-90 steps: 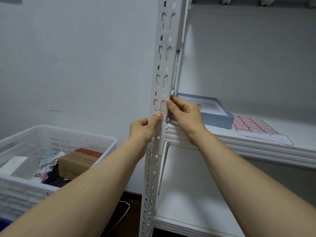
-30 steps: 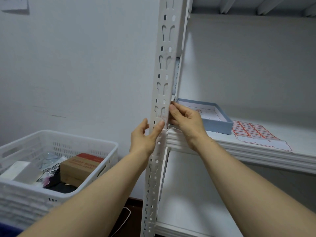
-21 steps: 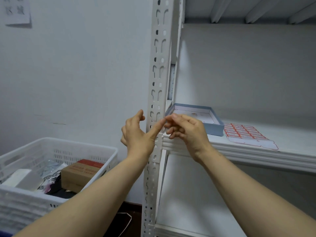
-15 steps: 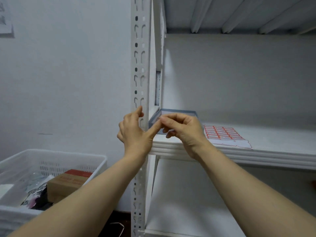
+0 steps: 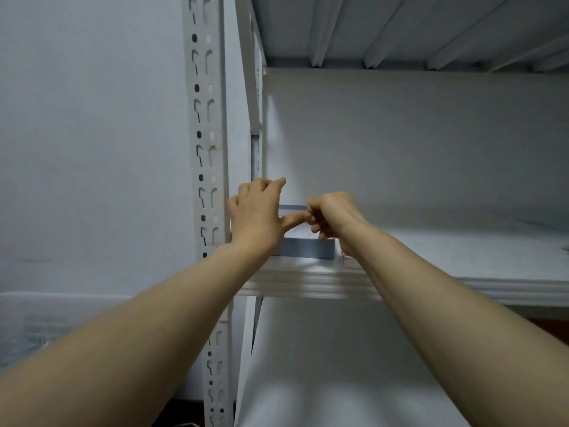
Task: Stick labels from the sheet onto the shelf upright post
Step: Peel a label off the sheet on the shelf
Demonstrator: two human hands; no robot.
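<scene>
— Where is the upright post [image 5: 205,149]?

— Left of centre, running from the top of the view to the bottom, slotted face toward us. Neither hand is on that face. The left hand [image 5: 257,217] hangs just beside the post's inner edge; I cannot tell if it touches.

— And the fingers?

— The left fingers [image 5: 264,188] are loosely bent and point upward, with the thumb stretched out to the right. The right hand [image 5: 334,215] has its fingers [image 5: 317,224] curled and bunched against that thumb tip. It is too blurred to tell whether they pinch anything.

— How much room is there?

— There is open air between the shelf board [image 5: 462,260] under the hands and the ribbed upper shelf [image 5: 400,29] overhead. The board's stepped front lip [image 5: 308,285] runs beneath both wrists. Left of the post there is only bare wall [image 5: 92,149].

— Anything in the way?

— A grey-blue box [image 5: 308,250] sits in the board's left corner, just behind the lip and right behind the hands. Of the label sheet [image 5: 345,257] only a red-edged sliver shows, at the box's right end under the right wrist; the forearm covers the rest. Below lies the lower shelf [image 5: 338,380], and a blurred white basket [image 5: 27,322] stands at the lower left.
</scene>
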